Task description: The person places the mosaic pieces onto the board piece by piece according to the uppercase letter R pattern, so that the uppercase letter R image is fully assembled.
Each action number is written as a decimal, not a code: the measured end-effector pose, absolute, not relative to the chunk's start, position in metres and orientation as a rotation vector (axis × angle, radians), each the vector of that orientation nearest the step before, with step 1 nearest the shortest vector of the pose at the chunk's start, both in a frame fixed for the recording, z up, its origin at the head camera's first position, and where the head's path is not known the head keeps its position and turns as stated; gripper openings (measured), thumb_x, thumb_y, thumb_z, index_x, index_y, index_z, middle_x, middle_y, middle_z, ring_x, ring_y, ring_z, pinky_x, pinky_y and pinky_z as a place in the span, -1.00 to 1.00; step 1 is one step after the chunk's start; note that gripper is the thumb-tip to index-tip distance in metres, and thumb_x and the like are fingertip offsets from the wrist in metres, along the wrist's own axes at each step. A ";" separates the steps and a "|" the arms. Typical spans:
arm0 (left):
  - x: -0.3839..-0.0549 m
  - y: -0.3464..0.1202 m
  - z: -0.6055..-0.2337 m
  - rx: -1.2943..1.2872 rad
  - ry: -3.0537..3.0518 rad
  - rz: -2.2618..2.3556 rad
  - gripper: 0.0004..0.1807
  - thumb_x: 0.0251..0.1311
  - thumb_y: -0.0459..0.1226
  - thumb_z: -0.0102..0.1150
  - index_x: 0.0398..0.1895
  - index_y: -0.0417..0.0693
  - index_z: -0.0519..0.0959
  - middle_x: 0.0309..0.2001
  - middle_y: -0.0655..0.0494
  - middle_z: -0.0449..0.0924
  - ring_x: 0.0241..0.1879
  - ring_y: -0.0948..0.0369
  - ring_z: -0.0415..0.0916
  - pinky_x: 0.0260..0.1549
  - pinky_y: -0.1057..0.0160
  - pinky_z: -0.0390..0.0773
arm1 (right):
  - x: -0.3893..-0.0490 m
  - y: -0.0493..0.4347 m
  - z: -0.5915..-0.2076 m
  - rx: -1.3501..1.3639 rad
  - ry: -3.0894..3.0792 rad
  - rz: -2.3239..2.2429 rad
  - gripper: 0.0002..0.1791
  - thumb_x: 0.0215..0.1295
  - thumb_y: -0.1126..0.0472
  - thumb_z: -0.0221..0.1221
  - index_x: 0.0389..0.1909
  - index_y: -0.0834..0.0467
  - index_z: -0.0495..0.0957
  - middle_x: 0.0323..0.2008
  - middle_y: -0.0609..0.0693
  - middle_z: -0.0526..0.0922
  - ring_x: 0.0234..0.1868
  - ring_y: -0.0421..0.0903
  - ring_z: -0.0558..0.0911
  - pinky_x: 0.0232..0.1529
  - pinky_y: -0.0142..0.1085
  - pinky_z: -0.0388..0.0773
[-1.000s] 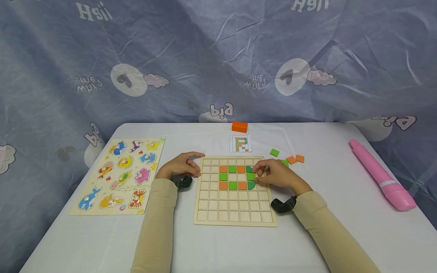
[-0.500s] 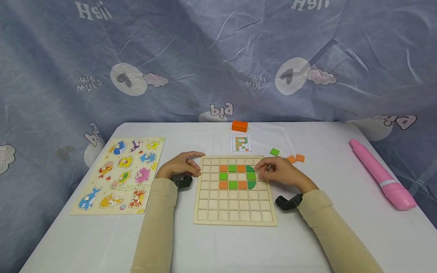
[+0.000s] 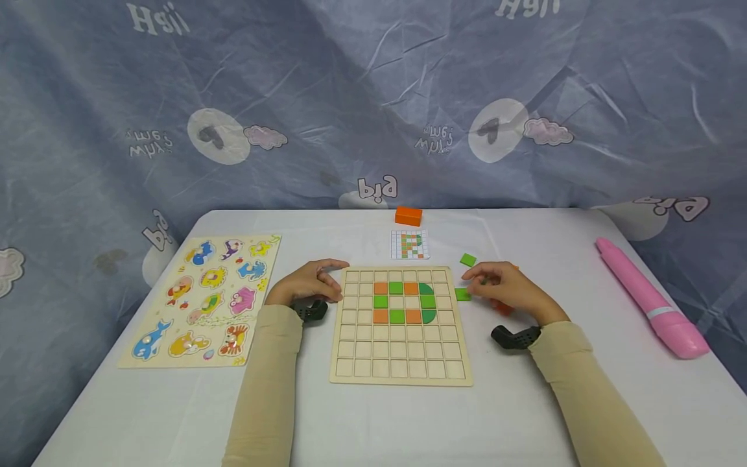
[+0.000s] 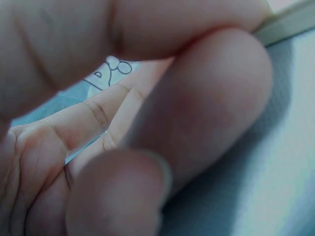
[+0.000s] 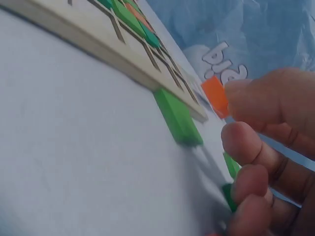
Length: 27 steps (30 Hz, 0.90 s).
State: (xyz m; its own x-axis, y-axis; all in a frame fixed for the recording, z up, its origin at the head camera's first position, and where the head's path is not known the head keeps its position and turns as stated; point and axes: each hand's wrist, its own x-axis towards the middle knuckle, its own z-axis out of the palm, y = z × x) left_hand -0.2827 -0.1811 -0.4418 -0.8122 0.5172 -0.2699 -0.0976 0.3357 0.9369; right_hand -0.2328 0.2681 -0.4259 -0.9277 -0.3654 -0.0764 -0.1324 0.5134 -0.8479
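Picking step, apparently: green tile at 2 o'clock of board; right hand beside it, fingers loosely bent, nothing visibly pinched. Left hand, 10 o'clock, fingers loosely spread. Next likely: pinch.

Wooden grid board flat, part-filled; green tile beside right edge

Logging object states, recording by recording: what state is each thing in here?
Grid board: flat, partly filled
Placed tiles: seated in its cells
Near green tile: loose, beside the board
Far green tile: loose
Orange tiles: loose, partly hidden by the right hand
Pattern card: face up
Sea-animal puzzle: flat, picture side up
Orange block: resting beyond the card
Pink object: lying flat
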 end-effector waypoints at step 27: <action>-0.283 -0.182 -0.442 0.366 2.054 1.511 -0.08 0.15 -0.60 0.39 0.63 -0.35 0.27 -0.41 0.21 0.75 -0.39 0.26 0.73 -0.27 0.31 0.73 | -0.233 0.281 -0.440 -0.414 2.500 -1.371 -0.59 0.25 0.34 0.51 0.09 0.37 0.70 -0.34 0.00 0.58 -0.46 -0.25 0.44 -0.39 -0.43 0.40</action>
